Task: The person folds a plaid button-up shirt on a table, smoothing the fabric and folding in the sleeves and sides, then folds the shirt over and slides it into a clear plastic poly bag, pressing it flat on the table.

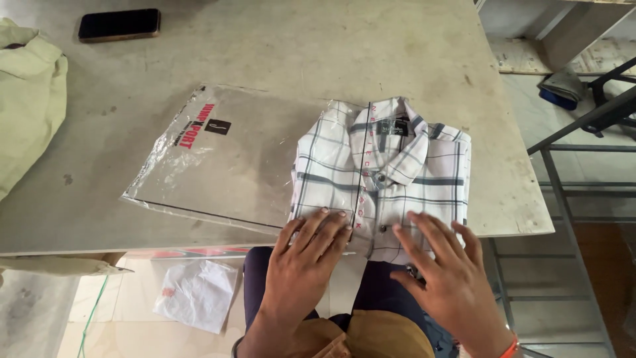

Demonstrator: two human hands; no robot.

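Note:
A folded white shirt (391, 166) with a dark check pattern lies at the near right edge of the table (278, 46), collar pointing away from me. A clear plastic bag (218, 159) with red and black print lies flat to its left, and the bag's open end overlaps the shirt's left part. My left hand (306, 255) rests flat, fingers spread, on the shirt's near left corner where the bag meets it. My right hand (447, 265) lies flat with fingers spread on the shirt's near right edge. Neither hand grips anything.
A black phone (119, 24) lies at the table's far left. Pale green cloth (26, 99) is piled at the left edge. A white crumpled bag (195, 295) lies on the floor below. A metal frame (570, 172) stands to the right of the table.

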